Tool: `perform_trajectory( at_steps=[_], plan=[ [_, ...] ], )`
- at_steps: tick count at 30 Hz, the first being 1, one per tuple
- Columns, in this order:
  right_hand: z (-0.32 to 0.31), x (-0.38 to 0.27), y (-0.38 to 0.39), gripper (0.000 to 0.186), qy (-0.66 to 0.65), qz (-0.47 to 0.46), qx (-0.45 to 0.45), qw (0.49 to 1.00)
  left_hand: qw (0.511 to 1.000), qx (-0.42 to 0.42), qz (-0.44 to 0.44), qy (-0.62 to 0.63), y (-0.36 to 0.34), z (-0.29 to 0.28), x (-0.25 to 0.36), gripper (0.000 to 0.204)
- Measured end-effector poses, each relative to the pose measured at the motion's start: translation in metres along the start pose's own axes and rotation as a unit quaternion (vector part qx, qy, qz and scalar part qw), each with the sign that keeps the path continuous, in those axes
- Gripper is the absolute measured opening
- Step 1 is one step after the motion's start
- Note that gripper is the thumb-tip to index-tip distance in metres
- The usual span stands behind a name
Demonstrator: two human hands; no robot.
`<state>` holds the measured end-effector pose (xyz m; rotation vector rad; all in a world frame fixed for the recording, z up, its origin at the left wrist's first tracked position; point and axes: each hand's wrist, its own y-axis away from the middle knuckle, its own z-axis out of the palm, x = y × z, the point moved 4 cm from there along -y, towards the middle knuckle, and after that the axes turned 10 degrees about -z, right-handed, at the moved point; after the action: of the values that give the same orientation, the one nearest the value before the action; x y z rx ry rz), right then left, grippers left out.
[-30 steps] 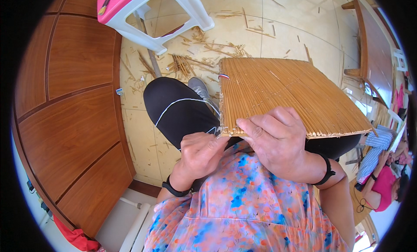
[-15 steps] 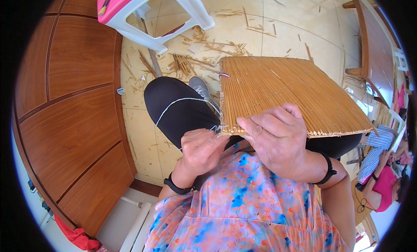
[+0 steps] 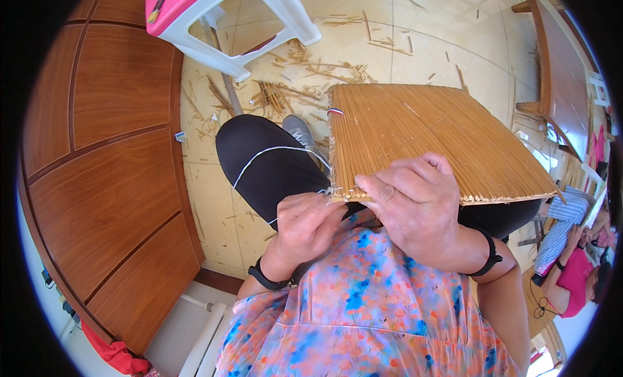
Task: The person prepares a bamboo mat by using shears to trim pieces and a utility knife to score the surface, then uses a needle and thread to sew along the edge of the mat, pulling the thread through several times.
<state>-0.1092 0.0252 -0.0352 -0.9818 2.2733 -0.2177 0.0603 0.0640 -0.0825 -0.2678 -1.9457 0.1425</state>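
Note:
A panel of thin tan sticks laid side by side (image 3: 415, 124) rests across my lap, its cut stick ends showing along the near edge. My right hand (image 3: 415, 198) grips that near edge by its left corner, thumb and forefinger closed over the sticks. At the same corner my left hand (image 3: 304, 224) is closed in a pinch, its fingertips partly hidden. A thin white cord (image 3: 263, 151) loops over my left thigh and meets the corner at the left fingers. Small white stitches show along the corner. A red, white and blue band (image 3: 335, 112) sits on the panel's left edge.
Cut stick pieces (image 3: 276, 96) litter the tiled floor. A pink-topped white stool (image 3: 285, 16) holding a brush (image 3: 156, 7) stands ahead left. Wooden cabinet doors (image 3: 117, 150) line the left. At right are a wooden table (image 3: 564, 72) and a person in pink (image 3: 571, 283).
My left hand has shifted slightly right and down, closer against the panel's corner. My right hand and the panel have barely moved.

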Motion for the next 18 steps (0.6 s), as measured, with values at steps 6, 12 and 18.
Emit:
perform_trajectory(
  at_steps=[6, 12, 18],
  plan=[
    [-0.0001, 0.0011, 0.0006, 0.025, -0.002, 0.006, 0.005, 1.0, 1.0, -0.013, -0.022, -0.009, 0.003, 0.0017, 0.0034, 0.022],
    [0.0014, 0.0019, 0.001, 0.027, 0.0, 0.005, 0.0, 1.0, 0.999, -0.029, -0.043, -0.011, 0.0075, 0.002, 0.0023, 0.022],
    [0.0021, 0.0022, 0.0014, 0.029, 0.008, 0.003, 0.0, 1.0, 0.999, -0.042, -0.029, -0.007, 0.0078, 0.0024, 0.0038, 0.022]
  ],
)
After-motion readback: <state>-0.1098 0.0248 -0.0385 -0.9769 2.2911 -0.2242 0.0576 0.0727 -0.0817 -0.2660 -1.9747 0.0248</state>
